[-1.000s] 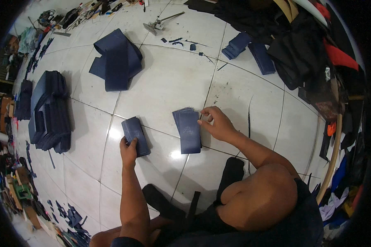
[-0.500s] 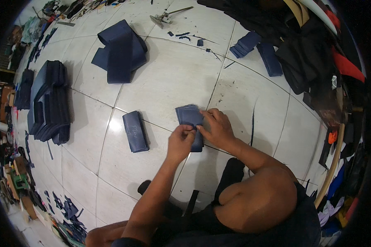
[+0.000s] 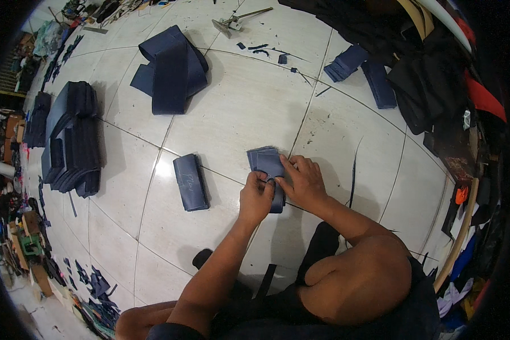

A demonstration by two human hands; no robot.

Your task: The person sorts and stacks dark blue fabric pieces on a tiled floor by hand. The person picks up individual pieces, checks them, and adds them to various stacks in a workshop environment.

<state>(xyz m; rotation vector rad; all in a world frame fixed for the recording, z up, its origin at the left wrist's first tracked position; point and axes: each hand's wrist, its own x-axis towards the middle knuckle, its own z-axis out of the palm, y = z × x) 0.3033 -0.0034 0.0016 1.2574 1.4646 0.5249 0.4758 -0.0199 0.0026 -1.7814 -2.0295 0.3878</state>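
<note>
A small stack of dark blue fabric pieces (image 3: 264, 157) lies on the tiled floor in front of me, its upper layers slightly fanned out. My left hand (image 3: 256, 199) is closed at its near part, thumb and fingers pinching an edge of the cloth. From the right side, my right hand (image 3: 306, 180) grips the same stack, with its thumb near the left fingertips. Both hands cover part of the cloth, so the exact pinch is hidden. To the left rests a separate blue fabric bundle (image 3: 191, 184) with pale chalk marks on top.
Tall piles of folded blue fabric (image 3: 73, 141) stand at the left. Crossed blue strips (image 3: 171, 73) lie farther off, near a metal tool (image 3: 232, 24). Two smaller blue bundles (image 3: 345, 61) sit beside heaped black cloth (image 3: 416, 85). Scraps (image 3: 100, 286) litter the lower left.
The whole view has shifted slightly. Both hands stay on the stack, and the left fingers have changed their pinch a little at the cloth edge.
</note>
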